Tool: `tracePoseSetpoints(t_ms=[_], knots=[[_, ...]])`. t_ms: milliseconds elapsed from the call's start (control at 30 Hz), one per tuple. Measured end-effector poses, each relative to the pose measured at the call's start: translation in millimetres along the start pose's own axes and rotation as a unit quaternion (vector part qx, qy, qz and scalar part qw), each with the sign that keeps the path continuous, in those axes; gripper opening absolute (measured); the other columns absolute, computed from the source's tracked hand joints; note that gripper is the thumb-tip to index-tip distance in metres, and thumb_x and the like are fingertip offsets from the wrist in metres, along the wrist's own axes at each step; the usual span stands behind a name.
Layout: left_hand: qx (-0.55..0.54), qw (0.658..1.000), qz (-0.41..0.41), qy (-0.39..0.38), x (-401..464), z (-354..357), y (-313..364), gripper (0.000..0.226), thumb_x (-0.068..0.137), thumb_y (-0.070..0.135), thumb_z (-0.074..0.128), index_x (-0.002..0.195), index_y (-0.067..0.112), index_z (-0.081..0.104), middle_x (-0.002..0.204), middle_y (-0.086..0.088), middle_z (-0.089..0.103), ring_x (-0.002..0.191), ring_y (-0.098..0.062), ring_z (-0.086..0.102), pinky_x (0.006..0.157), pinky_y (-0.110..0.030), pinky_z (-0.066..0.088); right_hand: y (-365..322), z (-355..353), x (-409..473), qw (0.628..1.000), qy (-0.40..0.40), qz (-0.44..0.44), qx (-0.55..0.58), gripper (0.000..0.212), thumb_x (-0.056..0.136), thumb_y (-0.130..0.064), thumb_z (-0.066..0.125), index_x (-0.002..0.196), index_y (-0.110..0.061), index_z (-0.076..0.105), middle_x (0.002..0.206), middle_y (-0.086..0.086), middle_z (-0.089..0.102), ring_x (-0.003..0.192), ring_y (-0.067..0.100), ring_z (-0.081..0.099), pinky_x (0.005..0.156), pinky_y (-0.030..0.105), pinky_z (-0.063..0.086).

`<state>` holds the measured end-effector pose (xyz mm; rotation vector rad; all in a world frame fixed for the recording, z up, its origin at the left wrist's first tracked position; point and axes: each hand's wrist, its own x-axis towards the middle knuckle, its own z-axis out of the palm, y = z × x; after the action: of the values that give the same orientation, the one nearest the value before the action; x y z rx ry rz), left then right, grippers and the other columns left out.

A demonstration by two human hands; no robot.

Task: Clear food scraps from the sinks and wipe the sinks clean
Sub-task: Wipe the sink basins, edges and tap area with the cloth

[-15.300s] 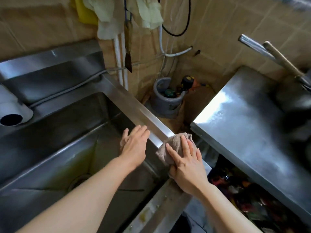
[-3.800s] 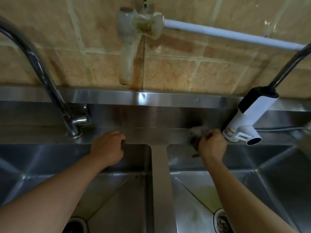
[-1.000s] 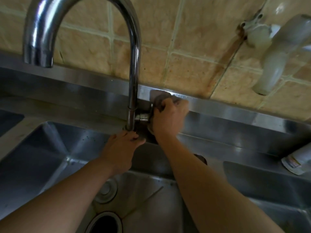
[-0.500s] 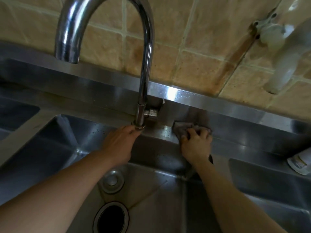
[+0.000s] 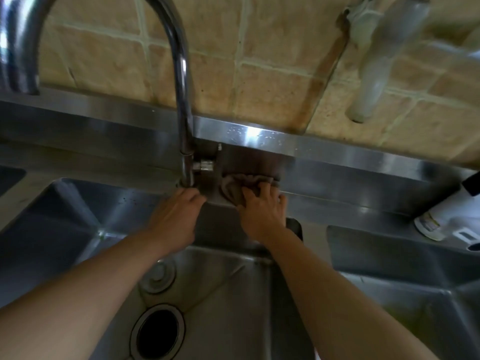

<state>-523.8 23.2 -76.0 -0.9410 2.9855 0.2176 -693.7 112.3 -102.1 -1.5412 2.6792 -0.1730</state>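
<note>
My right hand (image 5: 262, 211) presses a crumpled brown cloth (image 5: 239, 185) against the back ledge of the steel sink (image 5: 78, 209), just right of the tall chrome faucet (image 5: 185, 120). Its fingers curl over the cloth. My left hand (image 5: 176, 216) rests on the sink's back rim at the faucet's base, fingers bent over the edge, holding nothing. Below my arms the basin shows an open drain hole (image 5: 157, 333) and a round drain plug (image 5: 158, 278) lying beside it. A second basin (image 5: 405, 276) lies to the right.
A tiled wall (image 5: 272, 74) rises behind the steel backsplash. A pale wall tap (image 5: 374, 61) hangs at upper right. A white spray head (image 5: 446, 216) pokes in at the right edge. Another basin's corner (image 5: 10, 178) shows at far left.
My right hand and the cloth slid left along the back ledge, closer to the faucet base. My left hand stayed at the faucet base. The view shifted slightly.
</note>
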Motion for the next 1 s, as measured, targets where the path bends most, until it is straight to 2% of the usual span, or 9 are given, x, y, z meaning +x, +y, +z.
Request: tracePoseSetpoints(t_ms=[167,267,400,533,633,733,800,900,1000], knots=[[0.002,0.998,0.05,-0.03,25.2,8.2,63.7,0.077,0.078,0.014,0.06,0.146,0.025,0.026,0.153,0.006,0.022,0.136,-0.018,0.025,0.107,-0.036,0.032,95.8,-17.1,-32.8,0.991,-0.01,0.133,-0.007,0.042,0.095,-0.044,0.038,0.132,-0.027,0.047,0.142,0.013,0.03,0.133,0.031,0.026,0.109,0.049,0.019],[-0.019,0.996,0.089,-0.019,39.5,17.3,106.4,0.067,0.086,0.016,0.052,0.147,0.028,0.025,0.154,0.009,0.021,0.137,-0.017,0.024,0.106,-0.038,0.031,146.6,-29.2,-47.5,0.98,-0.026,0.197,-0.001,0.046,0.097,-0.044,0.033,0.137,-0.023,0.043,0.148,0.014,0.025,0.138,0.031,0.021,0.114,0.049,0.014],[-0.043,0.993,0.109,-0.015,52.5,30.7,152.8,0.046,0.098,0.032,0.037,0.144,0.03,0.031,0.153,0.01,0.025,0.136,-0.018,0.026,0.107,-0.041,0.029,217.9,-43.1,-68.6,0.962,-0.043,0.268,-0.038,0.058,0.095,-0.047,0.042,0.142,-0.013,0.037,0.146,0.021,0.028,0.136,0.036,0.025,0.112,0.043,0.02],[-0.047,0.997,0.059,-0.032,58.3,34.3,162.1,0.041,0.099,0.036,0.034,0.139,0.034,0.04,0.152,0.013,0.027,0.135,-0.018,0.028,0.104,-0.045,0.028,248.6,-40.7,-72.9,0.96,-0.1,0.237,-0.112,0.064,0.093,-0.053,0.043,0.142,-0.013,0.037,0.148,0.014,0.033,0.139,0.037,0.02,0.117,0.047,0.012],[-0.045,0.997,0.039,-0.045,59.1,30.4,169.4,0.04,0.099,0.036,0.034,0.137,0.033,0.042,0.151,0.012,0.028,0.133,-0.019,0.032,0.103,-0.045,0.026,238.3,-32.5,-76.8,0.97,-0.05,0.217,-0.101,0.056,0.093,-0.043,0.047,0.139,-0.011,0.043,0.145,0.014,0.038,0.142,0.04,0.013,0.119,0.048,0.001],[-0.012,0.998,0.02,-0.063,56.0,28.7,179.3,0.045,0.098,0.038,0.035,0.142,0.028,0.035,0.154,0.007,0.024,0.136,-0.021,0.03,0.104,-0.043,0.026,227.9,-28.3,-86.2,0.984,0.005,0.169,-0.059,0.048,0.088,-0.032,0.057,0.132,-0.013,0.053,0.141,0.011,0.043,0.141,0.034,0.019,0.119,0.039,-0.001],[0.012,0.997,0.006,-0.073,49.3,29.2,185.3,0.052,0.097,0.04,0.037,0.146,0.025,0.028,0.157,0.005,0.018,0.14,-0.019,0.023,0.107,-0.043,0.023,226.1,-28.5,-94.4,0.989,0.014,0.143,-0.026,0.045,0.086,-0.026,0.06,0.13,-0.018,0.055,0.141,0.002,0.044,0.137,0.026,0.027,0.116,0.031,0.01],[0.007,0.998,-0.015,-0.059,31.3,29.4,195.8,0.051,0.095,0.039,0.04,0.144,0.024,0.029,0.154,0.006,0.022,0.14,-0.017,0.022,0.109,-0.046,0.024,221.9,-34.4,-108.8,0.987,0.027,0.137,0.073,0.042,0.081,-0.016,0.069,0.122,-0.011,0.062,0.137,0.005,0.048,0.131,0.027,0.036,0.102,0.03,0.037],[-0.021,0.997,-0.036,-0.065,8.7,29.2,205.6,0.053,0.095,0.037,0.041,0.145,0.026,0.028,0.156,0.007,0.017,0.141,-0.016,0.017,0.11,-0.045,0.023,213.1,-36.7,-131.3,0.978,-0.023,0.133,0.157,0.032,0.08,-0.011,0.069,0.112,-0.012,0.068,0.121,0.01,0.061,0.112,0.03,0.056,0.083,0.032,0.048]])
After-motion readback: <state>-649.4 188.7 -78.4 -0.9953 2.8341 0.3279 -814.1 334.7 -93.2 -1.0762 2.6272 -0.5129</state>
